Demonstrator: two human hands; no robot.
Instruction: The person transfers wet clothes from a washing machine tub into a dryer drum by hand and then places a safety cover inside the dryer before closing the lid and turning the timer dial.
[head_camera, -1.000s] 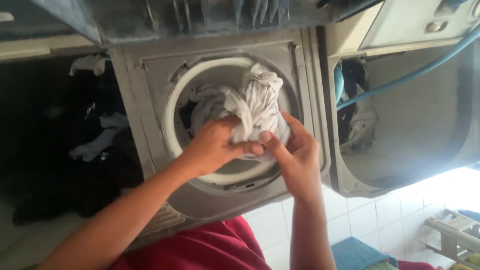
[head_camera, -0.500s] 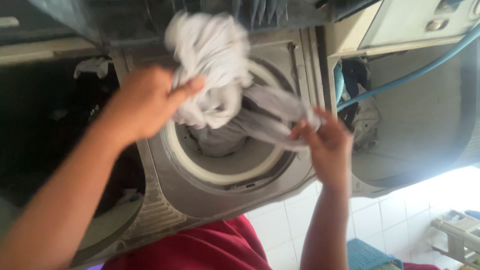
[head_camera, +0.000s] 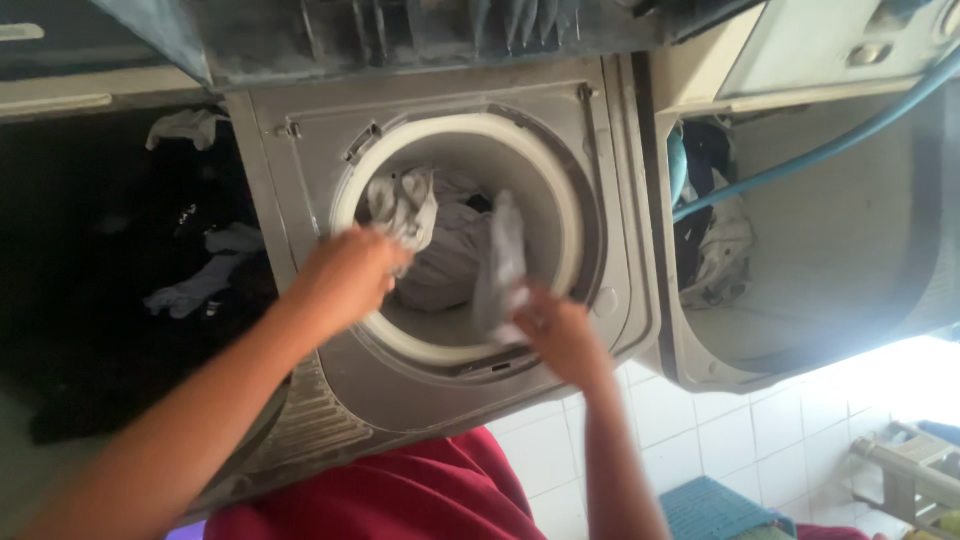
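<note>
From the head camera, looking down, both bare hands work at the round opening of a spin tub (head_camera: 585, 235) in a grey twin-tub washing machine (head_camera: 300, 210). The left hand (head_camera: 345, 275) sits at the left edge of the white rim, its fingers closed on one end of a pale grey cloth (head_camera: 445, 250) that lies bunched inside the tub. The right hand (head_camera: 560, 335) rests at the lower right of the rim, fingers clamped on a hanging fold of the same cloth, which rises as a narrow strip above the hand. Most of the cloth is down in the tub, between the two hands.

To the left, the dark wash tub (head_camera: 120, 290) holds black clothes and a few light pieces. To the right stands a second machine (head_camera: 830, 290) with clothes at its left wall, and a blue hose (head_camera: 830, 145) crosses over it. A red shirt (head_camera: 400, 495) shows at the bottom edge, above a white tiled floor (head_camera: 700, 430) and a blue basket (head_camera: 715, 505).
</note>
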